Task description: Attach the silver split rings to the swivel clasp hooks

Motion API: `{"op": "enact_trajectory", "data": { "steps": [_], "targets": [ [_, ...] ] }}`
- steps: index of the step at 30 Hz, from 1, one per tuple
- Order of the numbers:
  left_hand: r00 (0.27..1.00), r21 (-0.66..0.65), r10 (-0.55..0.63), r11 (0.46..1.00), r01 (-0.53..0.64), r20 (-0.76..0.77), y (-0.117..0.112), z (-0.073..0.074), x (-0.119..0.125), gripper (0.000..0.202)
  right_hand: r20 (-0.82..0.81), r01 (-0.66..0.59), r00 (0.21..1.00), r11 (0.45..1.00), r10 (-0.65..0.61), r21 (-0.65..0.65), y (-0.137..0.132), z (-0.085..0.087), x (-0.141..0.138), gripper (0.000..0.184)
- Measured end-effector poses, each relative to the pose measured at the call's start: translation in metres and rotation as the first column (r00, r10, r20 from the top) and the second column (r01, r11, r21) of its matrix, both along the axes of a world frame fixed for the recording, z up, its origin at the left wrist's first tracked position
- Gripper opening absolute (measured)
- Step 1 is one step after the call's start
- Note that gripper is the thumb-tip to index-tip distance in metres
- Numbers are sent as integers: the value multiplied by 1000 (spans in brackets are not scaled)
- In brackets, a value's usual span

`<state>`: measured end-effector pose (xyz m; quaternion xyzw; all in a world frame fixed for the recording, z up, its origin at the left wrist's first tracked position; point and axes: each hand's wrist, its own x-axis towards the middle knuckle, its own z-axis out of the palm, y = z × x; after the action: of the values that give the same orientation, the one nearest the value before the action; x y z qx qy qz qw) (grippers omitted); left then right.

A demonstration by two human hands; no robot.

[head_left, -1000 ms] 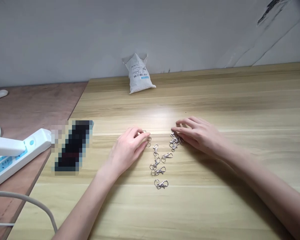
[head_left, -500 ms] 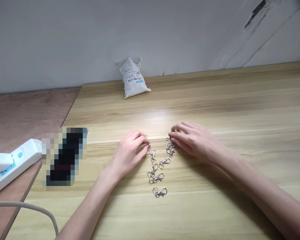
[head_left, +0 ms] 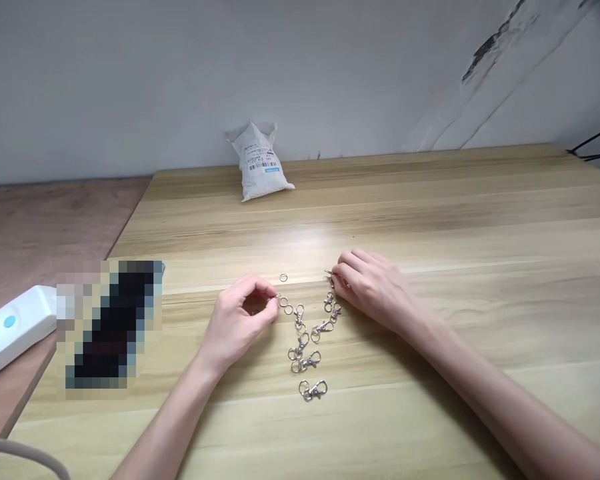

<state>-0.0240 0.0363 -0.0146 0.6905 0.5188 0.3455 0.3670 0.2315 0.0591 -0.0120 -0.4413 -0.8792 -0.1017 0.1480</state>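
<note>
Loosely curled left hand (head_left: 230, 327), right hand (head_left: 367, 287) pinching

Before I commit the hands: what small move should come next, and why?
Probably ease the left hand toward the right hand: the left appears to pinch a small ring, the right a metal clasp, and several ringed clasps lie nearby.

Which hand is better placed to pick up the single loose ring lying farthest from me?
Probably the left hand: it sits nearer that ring. The right hand is farther off and seems to hold a clip. Whether the left pinches anything is unclear.
</note>
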Motion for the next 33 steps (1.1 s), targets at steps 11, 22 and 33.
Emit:
{"op": "enact_trajectory", "data": {
  "steps": [11, 22, 33],
  "targets": [
    [995, 249, -71, 967, 51, 72, -2, 5, 10, 11, -764, -333, 424, 700, -487, -631, -31, 4, -64, 18],
    [991, 121, 18, 992, -34, 135, -8, 2, 17, 3, -804, -518, 180, 640, -566, -567, -33, -5, -68, 13],
    [1000, 190, -19, 982, 17, 8, -8, 0, 19, 8, -820, -487, 153, 680, -551, -548, -33, -15, -70, 13]
  ]
}}
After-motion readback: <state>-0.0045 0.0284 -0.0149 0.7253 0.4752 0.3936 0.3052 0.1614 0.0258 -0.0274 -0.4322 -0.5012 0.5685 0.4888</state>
